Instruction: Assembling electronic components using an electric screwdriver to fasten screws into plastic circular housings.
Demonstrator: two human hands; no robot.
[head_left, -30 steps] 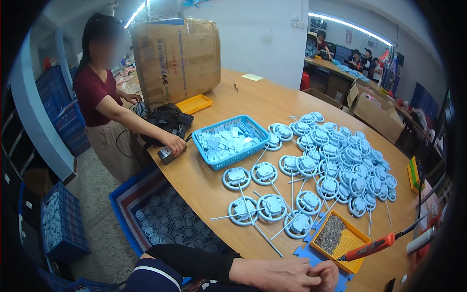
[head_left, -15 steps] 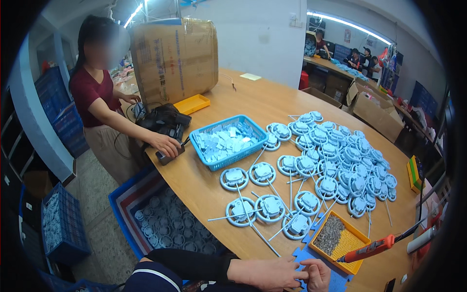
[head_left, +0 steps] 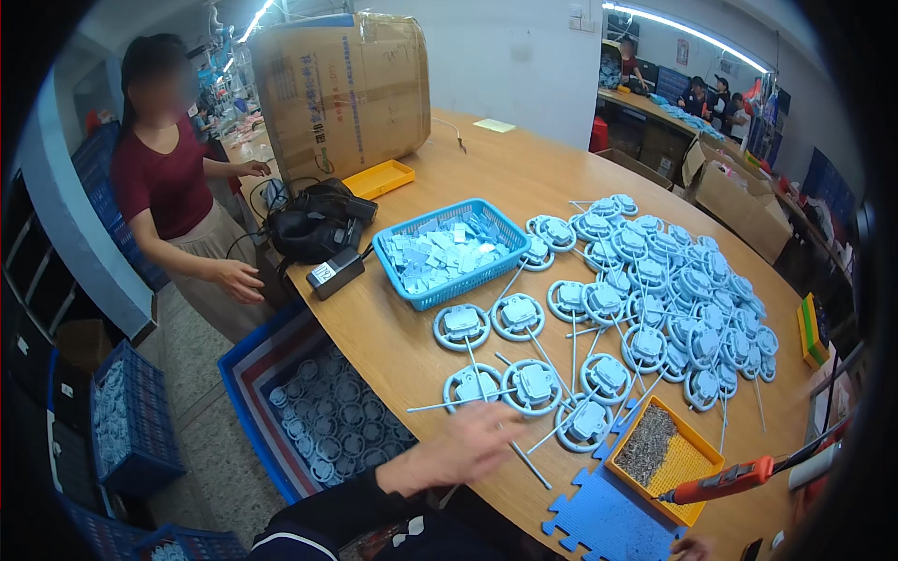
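My left hand (head_left: 458,451) reaches over the table's near edge, its motion-blurred fingers beside a light blue plastic wheel with a thin rod (head_left: 472,385). Whether the fingers touch the wheel or rod cannot be made out. Only a little of my right hand (head_left: 693,548) shows at the lower edge, by the blue foam mat (head_left: 608,514); its grip is hidden. Similar wheels with rods lie beyond my left hand and in a large pile (head_left: 692,299) to the right. A yellow tray (head_left: 700,514) holds small metal screws (head_left: 645,444), with a red electric screwdriver (head_left: 720,481) across its corner.
A blue basket (head_left: 449,297) holds flat light blue pieces. Left of it are a black device (head_left: 335,274), black gear, a yellow tray (head_left: 379,179) and a large carton (head_left: 341,93). A co-worker (head_left: 168,178) stands there. A lined crate (head_left: 267,393) of round parts is below the table edge.
My hands have parted: the left moved up and left to the wheels, the right down toward the lower edge. The co-worker's hand has come off the black device. The view has shifted slightly.
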